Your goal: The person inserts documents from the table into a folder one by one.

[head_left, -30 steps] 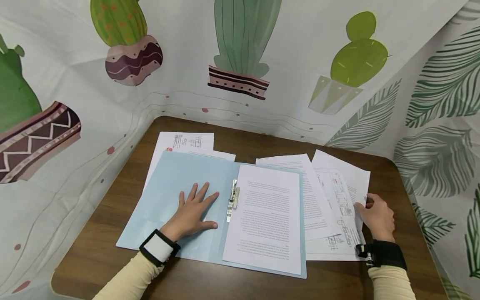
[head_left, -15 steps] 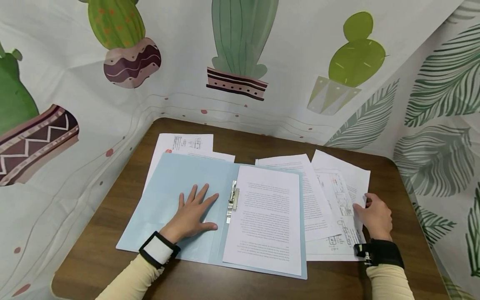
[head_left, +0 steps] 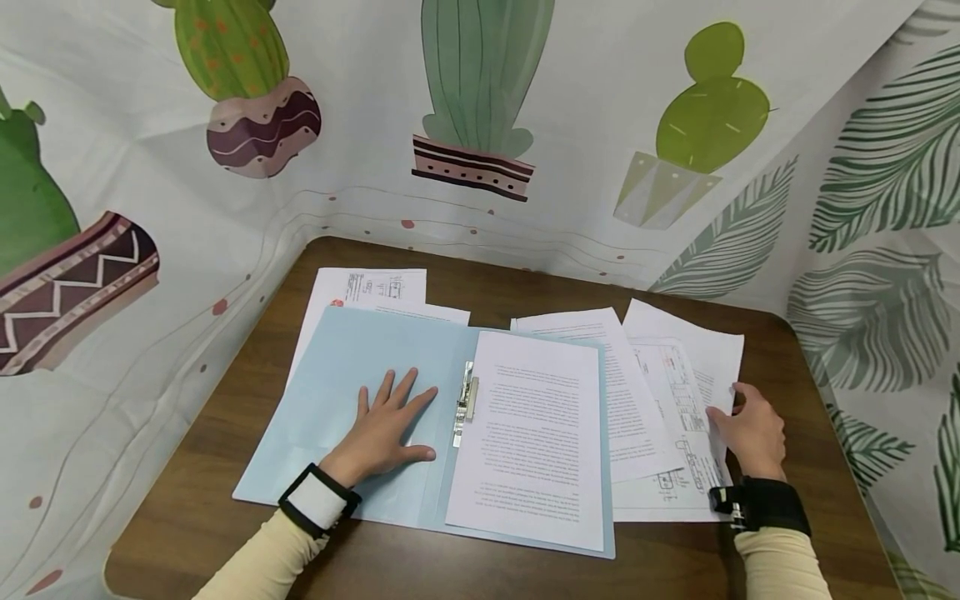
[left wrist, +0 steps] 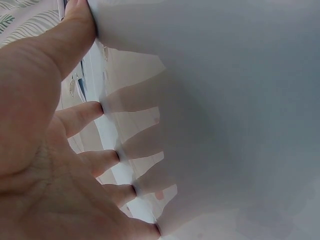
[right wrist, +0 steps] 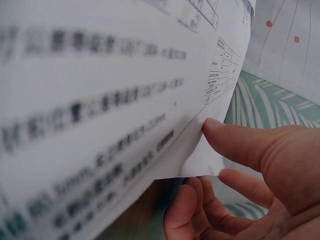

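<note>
A light blue folder (head_left: 375,333) lies spread out on the table. My left hand (head_left: 382,429) rests on its left cover with the fingers straight and spread; the left wrist view shows the fingertips touching the shiny surface. On the folder's right side, beside the metal clip (head_left: 467,400), sits a printed sheet (head_left: 536,433). To the right, my right hand (head_left: 753,429) grips the right edge of a sheet with drawings (head_left: 678,417). In the right wrist view the thumb (right wrist: 235,137) is on the paper's face and the fingers are curled behind its edge.
Another text sheet (head_left: 630,400) sticks out from under the folder's right side, with a further white sheet (head_left: 720,354) behind the drawing. Papers (head_left: 337,283) also show beyond the folder's upper left. A patterned cloth (head_left: 360,125) hangs behind the wooden table (head_left: 187,450).
The right corner of the rearmost white sheet has shifted slightly outward and up. My right hand has moved very little; the left hand has stayed in place on the folder.
</note>
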Tool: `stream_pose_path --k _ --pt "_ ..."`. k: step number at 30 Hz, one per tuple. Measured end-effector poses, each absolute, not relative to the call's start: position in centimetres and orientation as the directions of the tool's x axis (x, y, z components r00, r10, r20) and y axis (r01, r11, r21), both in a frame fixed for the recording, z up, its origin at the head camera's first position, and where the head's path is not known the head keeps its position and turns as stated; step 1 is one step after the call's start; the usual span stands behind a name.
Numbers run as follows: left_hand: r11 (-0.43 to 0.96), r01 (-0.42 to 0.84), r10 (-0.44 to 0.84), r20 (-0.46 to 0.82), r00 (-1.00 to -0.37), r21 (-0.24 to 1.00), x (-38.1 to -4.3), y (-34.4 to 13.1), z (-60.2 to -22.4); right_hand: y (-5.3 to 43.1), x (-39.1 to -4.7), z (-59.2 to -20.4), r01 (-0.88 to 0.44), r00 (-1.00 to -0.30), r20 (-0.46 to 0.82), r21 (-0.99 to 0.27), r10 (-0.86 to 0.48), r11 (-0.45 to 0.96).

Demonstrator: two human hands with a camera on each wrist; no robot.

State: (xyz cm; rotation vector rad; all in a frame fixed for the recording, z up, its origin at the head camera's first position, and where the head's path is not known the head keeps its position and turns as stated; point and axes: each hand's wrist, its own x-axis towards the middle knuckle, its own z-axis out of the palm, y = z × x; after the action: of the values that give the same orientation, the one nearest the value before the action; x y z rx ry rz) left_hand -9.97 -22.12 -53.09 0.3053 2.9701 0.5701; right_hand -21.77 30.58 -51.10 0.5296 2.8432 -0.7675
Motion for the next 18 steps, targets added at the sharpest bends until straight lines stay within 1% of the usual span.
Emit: stream_pose_path --k 11,18 --pt "0.911 0.182 0.217 -0.056 -0.974 0.37 -9.95 -22.12 -53.03 30.84 -21.99 -51.3 0.41 -0.911 -0.253 -0.477 0.326 0.777" --pt "0.91 0.182 0.218 -0.055 -0.974 0.373 -9.95 -22.18 -53.06 30.87 -21.7 -51.05 0.394 -0.919 -0.204 -0.489 0.337 0.778"
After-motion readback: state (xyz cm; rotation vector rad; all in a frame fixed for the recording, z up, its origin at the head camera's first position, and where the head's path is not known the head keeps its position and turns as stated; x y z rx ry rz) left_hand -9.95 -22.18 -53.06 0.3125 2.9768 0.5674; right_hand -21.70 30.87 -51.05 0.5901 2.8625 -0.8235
